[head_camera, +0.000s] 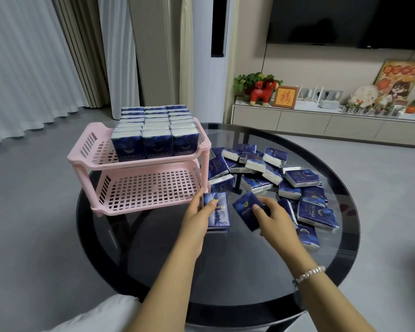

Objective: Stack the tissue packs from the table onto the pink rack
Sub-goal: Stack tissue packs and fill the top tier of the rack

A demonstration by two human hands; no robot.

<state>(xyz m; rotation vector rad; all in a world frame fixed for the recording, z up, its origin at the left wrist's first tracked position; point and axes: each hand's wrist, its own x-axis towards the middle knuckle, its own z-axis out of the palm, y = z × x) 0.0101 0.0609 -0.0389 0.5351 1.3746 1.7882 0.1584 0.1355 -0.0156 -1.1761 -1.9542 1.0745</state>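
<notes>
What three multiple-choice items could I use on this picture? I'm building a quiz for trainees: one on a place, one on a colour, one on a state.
1. Where do the stacked packs stand?
A. top shelf
B. bottom shelf
C. floor

2. What colour is the rack?
A. white
B. pink
C. green

3. What is the left hand doing?
A. lying flat on the table
B. holding a pack
C. gripping the rack

Answers:
1 A, the packs fill the top shelf and the bottom shelf holds none.
2 B, its frame is pink.
3 B, its fingers and thumb grip a pack beside the rack.
</notes>
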